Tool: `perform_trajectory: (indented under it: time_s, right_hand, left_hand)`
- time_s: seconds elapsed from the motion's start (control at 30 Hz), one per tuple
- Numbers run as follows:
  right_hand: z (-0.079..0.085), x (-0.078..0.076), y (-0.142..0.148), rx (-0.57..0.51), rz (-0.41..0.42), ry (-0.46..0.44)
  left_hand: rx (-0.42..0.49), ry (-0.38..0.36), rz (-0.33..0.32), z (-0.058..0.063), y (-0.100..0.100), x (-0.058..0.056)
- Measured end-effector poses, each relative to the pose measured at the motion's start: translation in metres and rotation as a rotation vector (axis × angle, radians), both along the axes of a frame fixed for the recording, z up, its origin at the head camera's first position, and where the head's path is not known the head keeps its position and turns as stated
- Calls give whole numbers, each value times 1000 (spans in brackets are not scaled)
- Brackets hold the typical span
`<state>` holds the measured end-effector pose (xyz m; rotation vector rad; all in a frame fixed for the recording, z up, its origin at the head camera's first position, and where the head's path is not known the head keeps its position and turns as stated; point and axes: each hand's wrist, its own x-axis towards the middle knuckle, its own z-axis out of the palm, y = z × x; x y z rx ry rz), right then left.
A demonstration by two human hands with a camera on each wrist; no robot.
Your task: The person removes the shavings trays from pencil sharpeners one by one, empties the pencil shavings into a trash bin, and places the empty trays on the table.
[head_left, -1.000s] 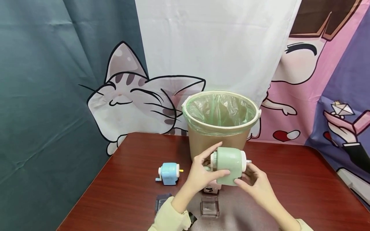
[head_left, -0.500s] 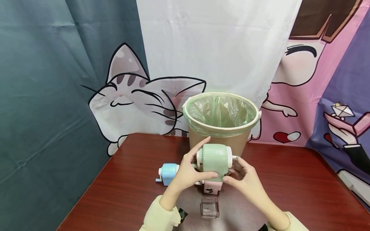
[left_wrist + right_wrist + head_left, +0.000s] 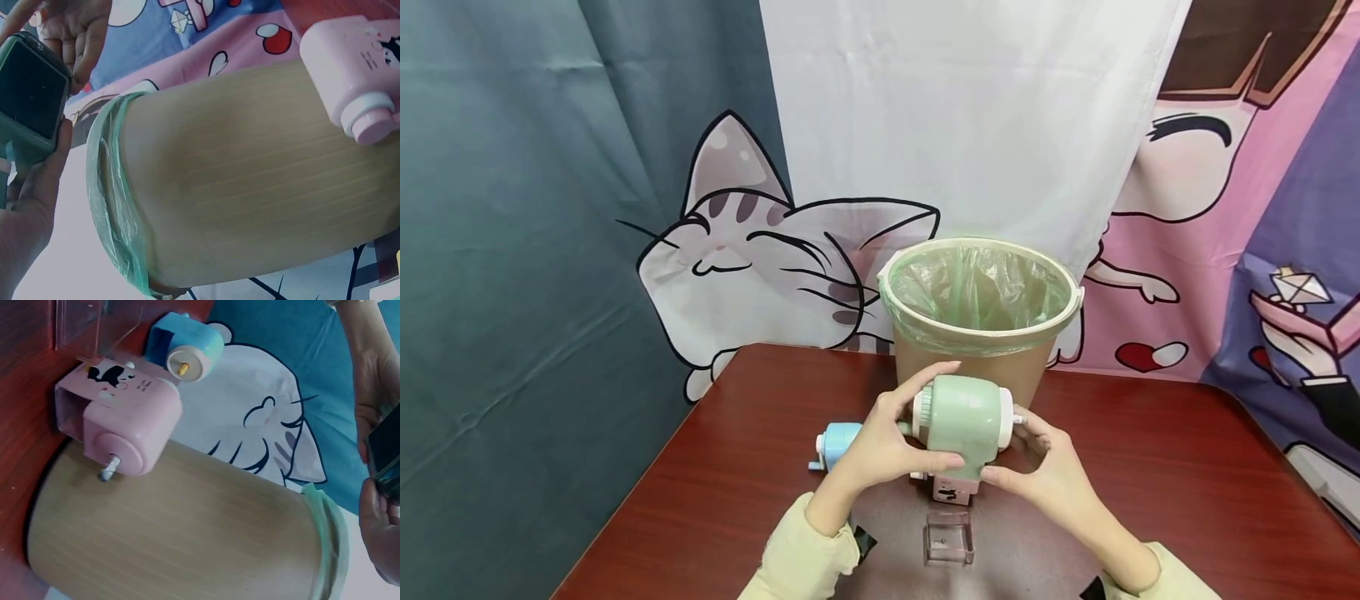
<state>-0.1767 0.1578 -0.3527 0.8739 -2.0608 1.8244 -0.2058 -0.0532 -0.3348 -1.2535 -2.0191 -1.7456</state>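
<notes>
A green hand-crank pencil sharpener (image 3: 966,421) with white ends is held up over the table in front of the bin. My left hand (image 3: 883,442) grips its left side, thumb across the front and index finger raised over the top. At the lower right, my right hand (image 3: 1048,467) holds it between thumb and fingers, close by the white end with its small stub. The left wrist view shows a dark square face (image 3: 34,87) framed in green. Behind it stands a pink sharpener (image 3: 128,419), partly covered in the head view. A clear drawer (image 3: 949,537) lies nearer me.
A tan bin (image 3: 917,367) with a green plastic liner (image 3: 958,292) stands at the back of the dark red table (image 3: 700,500). A blue sharpener (image 3: 835,437) sits left, partly behind my left hand. A printed cloth (image 3: 1000,125) hangs behind.
Both hands have carried the green sharpener a little to the left, and it stays nearly still over the last half second. My left arm now covers part of the blue sharpener.
</notes>
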Motion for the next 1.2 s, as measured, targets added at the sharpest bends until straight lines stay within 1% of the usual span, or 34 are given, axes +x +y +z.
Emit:
perform_trajectory:
  time_s: [0.1,0.17,0.23,0.27,0.33,0.47,0.7,0.83,0.93,1.07,1.2]
  right_hand:
    - [1,-3,-2,7,-6,-1]
    - [2,-7,-2,12,10,10]
    - [2,-10,-1,22,36,33]
    - [2,-12,0,28,50,44]
    - [1,-14,2,46,60,76]
    - [1,-14,2,60,53,117]
    - [4,-13,1,57,35,113]
    - [5,-11,4,95,18,109]
    - [4,-10,5,116,10,104]
    - [3,-11,5,145,13,110]
    - [2,-12,6,167,27,123]
  left_hand:
    - [12,-2,54,0,0,0]
    - [15,2,97,0,1,0]
    - [11,19,119,-1,1,0]
    - [11,27,116,-1,1,0]
    - [12,42,89,-1,0,-2]
    - [27,54,35,-2,-2,-6]
    - [34,96,76,-4,0,-6]
    - [17,88,44,-5,-2,-7]
    - [8,63,25,-5,-3,-8]
    - [11,51,31,-8,-3,-7]
    - [21,64,51,-10,-4,-7]
